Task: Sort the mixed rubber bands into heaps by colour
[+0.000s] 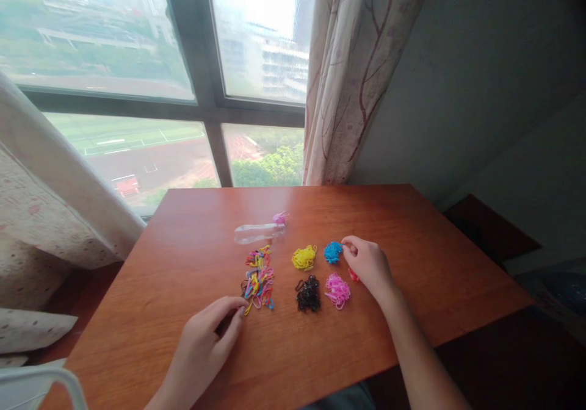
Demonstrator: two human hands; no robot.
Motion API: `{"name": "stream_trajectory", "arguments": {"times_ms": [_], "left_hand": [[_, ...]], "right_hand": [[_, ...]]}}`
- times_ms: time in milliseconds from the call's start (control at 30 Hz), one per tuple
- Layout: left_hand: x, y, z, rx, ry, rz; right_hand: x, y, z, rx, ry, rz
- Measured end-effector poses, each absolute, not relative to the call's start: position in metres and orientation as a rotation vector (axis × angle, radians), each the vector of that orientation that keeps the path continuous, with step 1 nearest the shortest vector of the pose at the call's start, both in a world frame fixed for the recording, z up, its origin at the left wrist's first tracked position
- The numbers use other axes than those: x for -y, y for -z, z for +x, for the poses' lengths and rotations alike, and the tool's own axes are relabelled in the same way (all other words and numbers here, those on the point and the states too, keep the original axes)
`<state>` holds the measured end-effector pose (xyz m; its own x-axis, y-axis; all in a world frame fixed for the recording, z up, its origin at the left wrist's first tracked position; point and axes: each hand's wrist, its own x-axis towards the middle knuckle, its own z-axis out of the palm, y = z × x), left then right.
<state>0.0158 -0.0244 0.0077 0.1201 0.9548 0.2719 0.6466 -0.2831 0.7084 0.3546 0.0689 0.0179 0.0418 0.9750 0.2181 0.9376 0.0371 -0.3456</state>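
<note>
My left hand (213, 330) is at the near left edge of a mixed-colour pile of small looped clips (259, 287), thumb and forefinger pinched beside a yellow one. Anything between those fingertips is too small to make out. My right hand (368, 263) is pinched at the right side of a pile of blue clips (332, 252); what its fingers hold is hidden. Partly under this hand lie red clips (353, 274). Separate piles of yellow clips (304, 257), black clips (308, 294) and pink clips (337, 291) lie between the hands.
A clear plastic bottle (256, 233) lies on its side behind the piles, a pink cap (280, 218) at its right end. The brown wooden table (375, 337) stands by a window, with a curtain (336, 80) beyond its back edge. A white curved frame (68, 378) shows at lower left.
</note>
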Motion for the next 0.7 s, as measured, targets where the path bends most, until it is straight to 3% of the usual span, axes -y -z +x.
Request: {"name": "stream_trajectory", "arguments": {"times_ms": [433, 700], "left_hand": [[0.023, -0.006, 0.017, -1.662, -1.010, 2.043], [0.023, -0.004, 0.018, -1.749, -0.845, 2.109]], "right_hand": [[-0.070, -0.018, 0.349, 2.008, -0.153, -1.964], [-0.062, -0.025, 0.346, 1.983, -0.118, -1.943]]}}
